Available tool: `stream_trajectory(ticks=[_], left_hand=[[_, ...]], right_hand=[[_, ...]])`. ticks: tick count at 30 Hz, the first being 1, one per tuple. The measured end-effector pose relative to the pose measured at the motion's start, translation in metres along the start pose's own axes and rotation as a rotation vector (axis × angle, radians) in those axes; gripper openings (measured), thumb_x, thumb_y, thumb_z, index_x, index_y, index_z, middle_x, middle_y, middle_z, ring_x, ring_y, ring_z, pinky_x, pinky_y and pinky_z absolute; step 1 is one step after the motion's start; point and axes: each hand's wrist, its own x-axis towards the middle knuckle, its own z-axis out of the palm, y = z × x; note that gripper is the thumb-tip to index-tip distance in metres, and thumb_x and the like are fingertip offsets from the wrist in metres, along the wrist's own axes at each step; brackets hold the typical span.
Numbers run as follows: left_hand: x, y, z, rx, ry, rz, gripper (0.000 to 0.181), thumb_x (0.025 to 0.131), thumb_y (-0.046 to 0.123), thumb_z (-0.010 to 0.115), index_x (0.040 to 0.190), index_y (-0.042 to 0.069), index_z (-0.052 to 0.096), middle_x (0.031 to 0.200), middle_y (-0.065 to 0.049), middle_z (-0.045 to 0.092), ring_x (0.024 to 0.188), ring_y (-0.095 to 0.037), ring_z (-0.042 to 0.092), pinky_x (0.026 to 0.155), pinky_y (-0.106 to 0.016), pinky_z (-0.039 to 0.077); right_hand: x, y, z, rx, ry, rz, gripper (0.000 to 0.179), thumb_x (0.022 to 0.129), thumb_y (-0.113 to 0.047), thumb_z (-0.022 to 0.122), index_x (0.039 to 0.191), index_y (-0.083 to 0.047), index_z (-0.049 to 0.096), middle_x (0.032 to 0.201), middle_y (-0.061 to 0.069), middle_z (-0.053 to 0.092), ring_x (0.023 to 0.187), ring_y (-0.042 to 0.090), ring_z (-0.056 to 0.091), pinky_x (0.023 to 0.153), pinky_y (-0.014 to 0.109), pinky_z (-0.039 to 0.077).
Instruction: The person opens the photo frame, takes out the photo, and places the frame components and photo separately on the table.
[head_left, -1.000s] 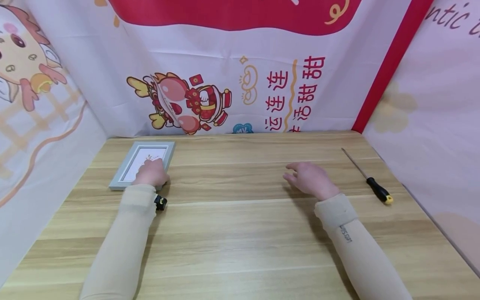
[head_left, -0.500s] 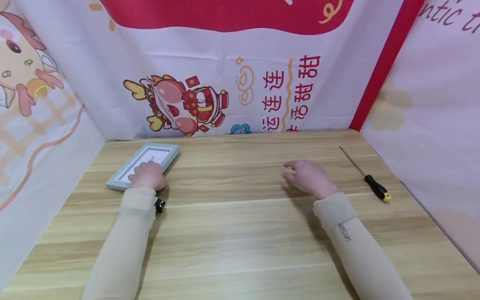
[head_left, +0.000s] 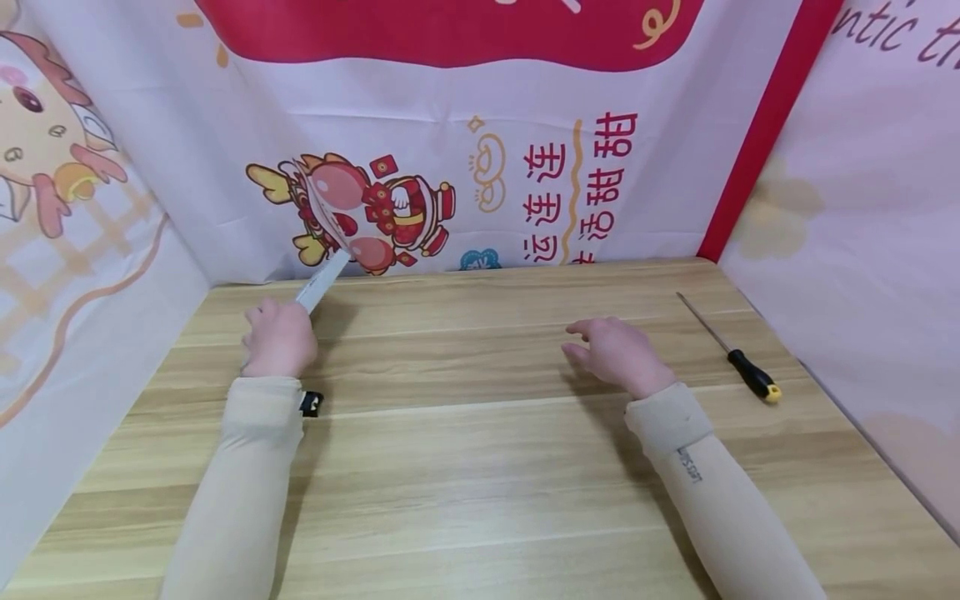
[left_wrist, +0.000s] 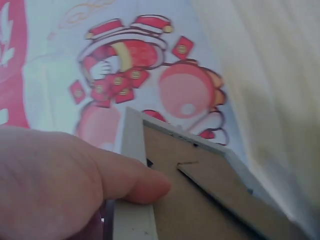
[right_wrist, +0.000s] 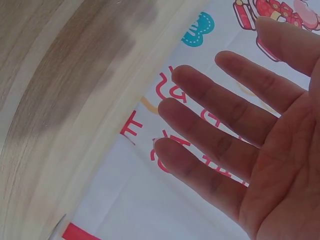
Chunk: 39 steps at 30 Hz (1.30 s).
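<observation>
My left hand (head_left: pixel 279 340) grips a picture frame (head_left: pixel 324 282) by one side, at the far left of the table. The frame is tipped up and shows almost edge-on in the head view. In the left wrist view its brown backing (left_wrist: pixel 167 150) with a dark-edged stand leg (left_wrist: pixel 215 200) faces the camera, and the thumb (left_wrist: pixel 137 182) presses over the pale rim. The picture side is hidden. My right hand (head_left: pixel 618 354) is held over the right half of the table with nothing in it. Its fingers (right_wrist: pixel 225 142) are spread and fairly straight in the right wrist view.
A screwdriver (head_left: pixel 753 375) with a black and yellow handle lies at the right of the wooden table (head_left: pixel 465 475). Printed cloth walls (head_left: pixel 420 92) stand along the back and both sides, the back one close behind the picture frame.
The picture frame, flat on the table a second ago, has been lifted and tipped up by my left hand, which has shifted slightly left. My right hand has stayed almost in place.
</observation>
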Motion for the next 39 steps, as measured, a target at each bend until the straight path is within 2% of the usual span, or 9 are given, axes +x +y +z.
stream_trajectory(ticks=[8, 11, 15, 18, 23, 29, 32, 36, 39], left_hand=[[-0.009, 0.015, -0.026, -0.130, 0.054, 0.109, 0.028, 0.099, 0.010, 0.044, 0.105, -0.017, 0.051, 0.086, -0.030, 0.055, 0.075, -0.045, 0.056, 0.061, -0.055, 0.046], [-0.014, 0.022, -0.036, -0.211, 0.029, 0.152, 0.036, 0.102, 0.015, 0.041, 0.119, -0.017, 0.045, 0.098, -0.031, 0.056, 0.082, -0.043, 0.057, 0.067, -0.055, 0.048], [-0.021, 0.033, -0.046, -0.361, -0.026, 0.177, 0.049, 0.105, 0.024, 0.041, 0.139, -0.010, 0.037, 0.126, -0.032, 0.052, 0.104, -0.043, 0.054, 0.087, -0.062, 0.047], [-0.024, 0.040, -0.050, -0.472, -0.059, 0.174, 0.054, 0.105, 0.032, 0.043, 0.145, -0.005, 0.035, 0.139, -0.030, 0.046, 0.116, -0.041, 0.049, 0.096, -0.064, 0.042], [-0.028, 0.049, -0.049, -0.679, -0.097, 0.163, 0.058, 0.104, 0.036, 0.047, 0.148, 0.000, 0.035, 0.146, -0.024, 0.042, 0.123, -0.034, 0.042, 0.102, -0.060, 0.037], [-0.030, 0.063, -0.042, -0.931, -0.136, 0.203, 0.048, 0.105, 0.031, 0.049, 0.140, -0.002, 0.043, 0.130, -0.016, 0.050, 0.115, -0.017, 0.041, 0.097, -0.038, 0.039], [-0.032, 0.070, -0.037, -1.025, -0.152, 0.218, 0.039, 0.104, 0.028, 0.051, 0.128, -0.002, 0.048, 0.102, -0.006, 0.054, 0.094, -0.010, 0.045, 0.079, -0.025, 0.042], [-0.035, 0.082, -0.030, -1.173, -0.195, 0.203, 0.029, 0.104, 0.025, 0.053, 0.118, 0.000, 0.049, 0.081, 0.002, 0.032, 0.077, -0.011, 0.034, 0.064, -0.025, 0.036], [-0.039, 0.092, -0.026, -1.266, -0.253, 0.172, 0.037, 0.105, 0.022, 0.051, 0.132, -0.002, 0.045, 0.095, 0.000, 0.040, 0.095, -0.012, 0.041, 0.084, -0.025, 0.042]], right_hand=[[-0.001, -0.001, -0.001, 0.020, 0.028, -0.001, 0.044, 0.099, -0.036, 0.060, 0.134, -0.009, 0.063, 0.120, 0.017, 0.067, 0.109, 0.034, 0.062, 0.091, 0.054, 0.049], [-0.001, -0.001, -0.001, 0.020, 0.059, -0.019, 0.042, 0.099, -0.035, 0.060, 0.132, -0.009, 0.064, 0.118, 0.017, 0.068, 0.107, 0.034, 0.063, 0.089, 0.053, 0.050], [-0.002, -0.004, -0.003, 0.023, 0.102, -0.035, 0.039, 0.099, -0.033, 0.060, 0.130, -0.009, 0.066, 0.117, 0.017, 0.069, 0.106, 0.035, 0.064, 0.089, 0.053, 0.050], [-0.003, -0.006, -0.004, 0.043, 0.131, -0.046, 0.038, 0.099, -0.032, 0.060, 0.128, -0.008, 0.067, 0.116, 0.016, 0.070, 0.106, 0.035, 0.064, 0.091, 0.052, 0.049], [-0.004, -0.010, -0.008, 0.128, 0.167, -0.068, 0.036, 0.099, -0.031, 0.061, 0.126, -0.008, 0.068, 0.113, 0.012, 0.071, 0.101, 0.030, 0.066, 0.088, 0.049, 0.051], [-0.005, -0.013, -0.012, 0.268, 0.225, -0.074, 0.031, 0.101, -0.028, 0.059, 0.122, -0.008, 0.069, 0.111, 0.009, 0.071, 0.097, 0.024, 0.066, 0.086, 0.045, 0.053], [-0.006, -0.015, -0.013, 0.336, 0.253, -0.073, 0.031, 0.101, -0.027, 0.058, 0.122, -0.007, 0.070, 0.112, 0.009, 0.071, 0.097, 0.024, 0.065, 0.085, 0.043, 0.053], [-0.008, -0.017, -0.015, 0.422, 0.267, -0.061, 0.035, 0.101, -0.032, 0.058, 0.125, -0.009, 0.069, 0.115, 0.007, 0.070, 0.099, 0.022, 0.064, 0.084, 0.042, 0.053], [-0.009, -0.019, -0.017, 0.500, 0.260, -0.051, 0.037, 0.101, -0.035, 0.057, 0.128, -0.011, 0.067, 0.112, 0.005, 0.070, 0.098, 0.021, 0.065, 0.081, 0.040, 0.055]])
